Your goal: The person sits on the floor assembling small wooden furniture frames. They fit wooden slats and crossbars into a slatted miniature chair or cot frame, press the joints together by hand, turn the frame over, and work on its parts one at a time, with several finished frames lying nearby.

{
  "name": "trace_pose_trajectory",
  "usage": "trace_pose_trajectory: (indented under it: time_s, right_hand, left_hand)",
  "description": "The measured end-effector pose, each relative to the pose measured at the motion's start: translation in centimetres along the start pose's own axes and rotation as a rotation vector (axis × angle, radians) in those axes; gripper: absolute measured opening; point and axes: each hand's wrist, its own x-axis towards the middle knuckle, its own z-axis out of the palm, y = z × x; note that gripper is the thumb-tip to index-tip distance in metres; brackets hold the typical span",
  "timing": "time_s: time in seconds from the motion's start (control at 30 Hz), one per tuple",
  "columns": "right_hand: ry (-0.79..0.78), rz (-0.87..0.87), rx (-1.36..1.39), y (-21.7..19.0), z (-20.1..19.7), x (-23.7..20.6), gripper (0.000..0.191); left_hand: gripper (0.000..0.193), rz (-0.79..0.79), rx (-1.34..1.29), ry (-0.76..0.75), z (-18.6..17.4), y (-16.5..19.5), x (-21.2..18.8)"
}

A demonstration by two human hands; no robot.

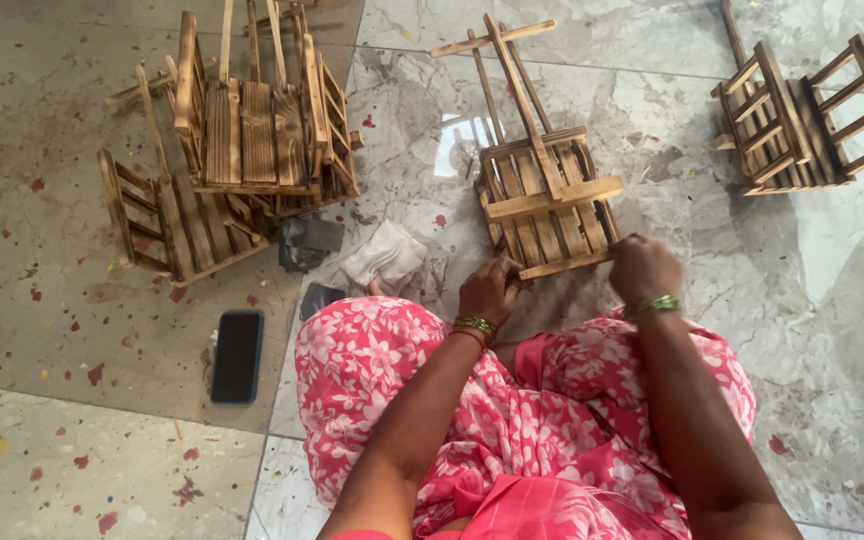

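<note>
Pink floral lap, both hands clamped on slatted wooden cart's near edge.

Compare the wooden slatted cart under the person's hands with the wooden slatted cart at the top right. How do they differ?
The held cart is touched by the left hand and right hand; the top-right cart lies untouched. The held cart shows a long T-shaped handle pointing away; on the top-right cart no such handle shows clearly. The held cart lies close to the person's knees, the top-right cart farther off. Both are brown slatted wood on the marble floor.

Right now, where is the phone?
In the head view, the black phone lies flat on the floor at lower left, beside the pink-clad knee, below the stacked wooden racks.
</note>
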Motion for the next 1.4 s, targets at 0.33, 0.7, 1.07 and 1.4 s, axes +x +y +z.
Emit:
trace_pose_trajectory:
  time_s: [0.33,0.7,1.07,1.4]
  right_hand:
    - [-0.047,-0.42,-0.011,-4.6,0.1,-0.9,0.018]
    - [0.116,-0.633,0.274,-6.0,1.5,-1.4,0.02]
    - [0.195,-0.162,-0.055,-1.1,-1.4,0.4,0.016]
    - [0.168,-0.599,0.157,-6.1,1.0,-1.4,0.014]
  left_hand:
    - [0.017,-0.009,0.002,-0.032,-0.5,0.3,0.0]
    - [0.015,0.02,0.033,-0.007,0.2,-0.5,-0.2]
    - [0.016,0.023,0.023,-0.019,-0.1,-0.4,-0.2]
    - [0.012,0.005,0.002,-0.017,-0.5,-0.1,-0.3]
